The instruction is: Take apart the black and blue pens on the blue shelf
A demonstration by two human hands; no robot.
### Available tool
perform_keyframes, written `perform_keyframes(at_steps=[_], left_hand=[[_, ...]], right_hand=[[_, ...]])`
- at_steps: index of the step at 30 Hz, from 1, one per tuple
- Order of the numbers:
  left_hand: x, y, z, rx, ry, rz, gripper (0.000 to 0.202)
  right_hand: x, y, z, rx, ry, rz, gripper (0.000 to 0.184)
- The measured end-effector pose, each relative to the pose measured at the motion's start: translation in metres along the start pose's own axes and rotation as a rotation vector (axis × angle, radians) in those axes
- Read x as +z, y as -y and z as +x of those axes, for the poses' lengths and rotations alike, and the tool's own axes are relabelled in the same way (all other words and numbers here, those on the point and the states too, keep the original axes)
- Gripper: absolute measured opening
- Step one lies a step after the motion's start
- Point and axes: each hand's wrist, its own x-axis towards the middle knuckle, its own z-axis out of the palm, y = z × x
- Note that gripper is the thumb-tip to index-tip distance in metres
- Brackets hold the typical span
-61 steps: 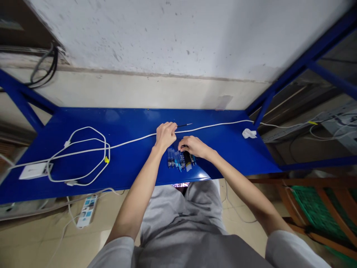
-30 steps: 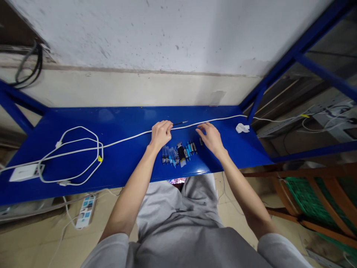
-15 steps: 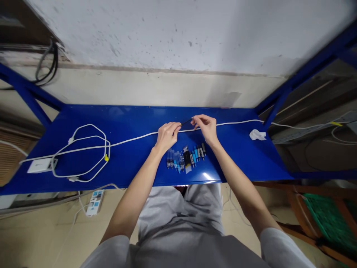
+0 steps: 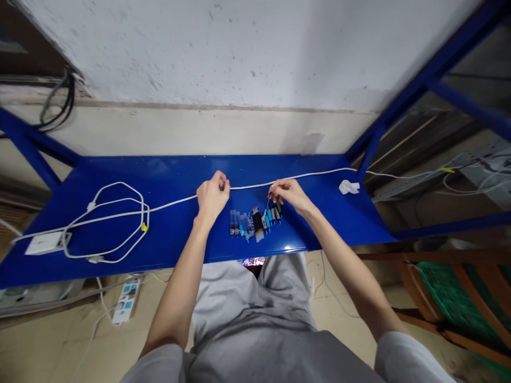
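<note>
My right hand (image 4: 288, 192) pinches a thin pen refill (image 4: 267, 204), which points down over the row of pen parts. My left hand (image 4: 213, 197) is closed above the shelf beside the white cable, its fingertips pressed together; whatever they hold is hidden. Between and below my hands lies the row of parts. Clear and bluish pen barrels (image 4: 236, 223) are at its left. Several dark refills (image 4: 257, 221) with pale yellowish ends lie in the middle. To the right are short grey, blue and black pen pieces (image 4: 274, 214).
The blue metal shelf (image 4: 175, 234) stands against the wall. A white cable (image 4: 315, 174) crosses it behind my hands. A coiled white cable (image 4: 120, 183) and white adapter (image 4: 44, 243) lie left, crumpled tissue (image 4: 348, 187) right. A power strip (image 4: 126, 300) is on the floor.
My hands have moved apart. The dark refill that stretched between them is now in my right hand alone, lowered toward the pen parts. The view has shifted slightly.
</note>
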Motion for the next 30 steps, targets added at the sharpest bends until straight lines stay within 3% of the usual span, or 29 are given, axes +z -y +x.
perform_keyframes(at_steps=[5,13,20,30], left_hand=[[-0.010,0.012,-0.035,-0.105,0.178,0.089,0.007],[-0.001,0.004,-0.057,-0.121,0.194,0.121,0.008],[0.003,0.002,-0.061,-0.122,0.164,0.121,0.013],[0.006,0.008,-0.066,-0.109,0.100,0.115,0.024]], right_hand=[[0.021,-0.013,0.000,0.015,0.149,-0.344,0.013],[0.041,-0.002,-0.007,0.016,0.027,-0.910,0.012],[0.048,0.000,-0.018,0.061,0.033,-0.995,0.011],[0.052,-0.007,-0.018,0.012,0.014,-1.076,0.020]])
